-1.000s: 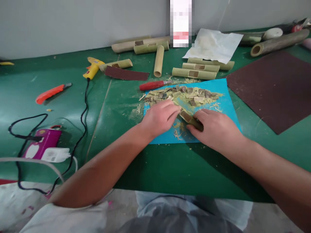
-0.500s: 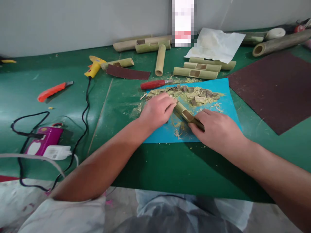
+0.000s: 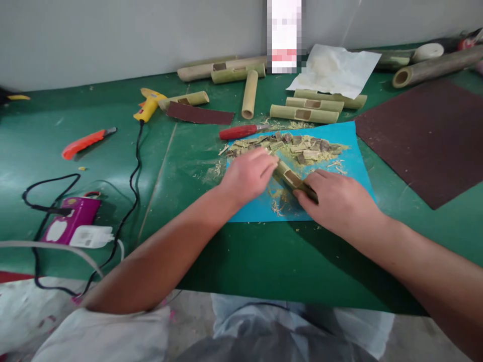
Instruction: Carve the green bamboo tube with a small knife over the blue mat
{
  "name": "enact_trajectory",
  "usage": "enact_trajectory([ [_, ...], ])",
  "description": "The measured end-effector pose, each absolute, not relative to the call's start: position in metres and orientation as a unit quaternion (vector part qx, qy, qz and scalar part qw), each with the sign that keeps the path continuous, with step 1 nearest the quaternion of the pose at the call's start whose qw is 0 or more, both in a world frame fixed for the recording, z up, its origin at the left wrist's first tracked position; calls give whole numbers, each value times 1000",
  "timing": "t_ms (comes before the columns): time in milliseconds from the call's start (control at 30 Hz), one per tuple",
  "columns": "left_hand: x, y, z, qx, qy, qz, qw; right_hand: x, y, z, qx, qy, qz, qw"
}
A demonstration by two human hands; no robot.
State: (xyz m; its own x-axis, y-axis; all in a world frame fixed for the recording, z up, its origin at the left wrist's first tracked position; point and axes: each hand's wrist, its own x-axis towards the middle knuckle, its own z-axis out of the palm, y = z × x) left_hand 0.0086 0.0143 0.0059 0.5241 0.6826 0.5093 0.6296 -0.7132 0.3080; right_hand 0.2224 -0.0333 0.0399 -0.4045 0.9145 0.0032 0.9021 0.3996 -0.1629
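Note:
A green bamboo tube [image 3: 292, 178] with a rectangular notch lies slanted above a blue sheet [image 3: 364, 176]. My right hand [image 3: 339, 201] is wrapped round its lower right end. My left hand [image 3: 249, 176] is closed at the upper left end, its fingertips pinched together; what they hold is hidden. Bamboo chips and shavings [image 3: 311, 151] are heaped on the sheet behind both hands. A red-handled tool [image 3: 238, 132] rests at the sheet's upper left corner.
Notched bamboo tubes [image 3: 304, 113] and white paper [image 3: 332, 70] lie behind. Brown sheets [image 3: 426, 146] are at right. A yellow glue gun [image 3: 149, 106], orange cutter [image 3: 85, 144] and purple power strip [image 3: 71, 218] with cables are at left.
My left hand has shifted slightly right along the bamboo tube's upper end. My right hand keeps its grip, almost unmoved. The view has shifted a little.

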Motion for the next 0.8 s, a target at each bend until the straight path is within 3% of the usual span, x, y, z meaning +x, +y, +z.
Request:
enact_trajectory([
  [800, 10, 9, 9, 879, 375, 292, 41, 221, -36, 38, -536, -839, 77, 54],
])
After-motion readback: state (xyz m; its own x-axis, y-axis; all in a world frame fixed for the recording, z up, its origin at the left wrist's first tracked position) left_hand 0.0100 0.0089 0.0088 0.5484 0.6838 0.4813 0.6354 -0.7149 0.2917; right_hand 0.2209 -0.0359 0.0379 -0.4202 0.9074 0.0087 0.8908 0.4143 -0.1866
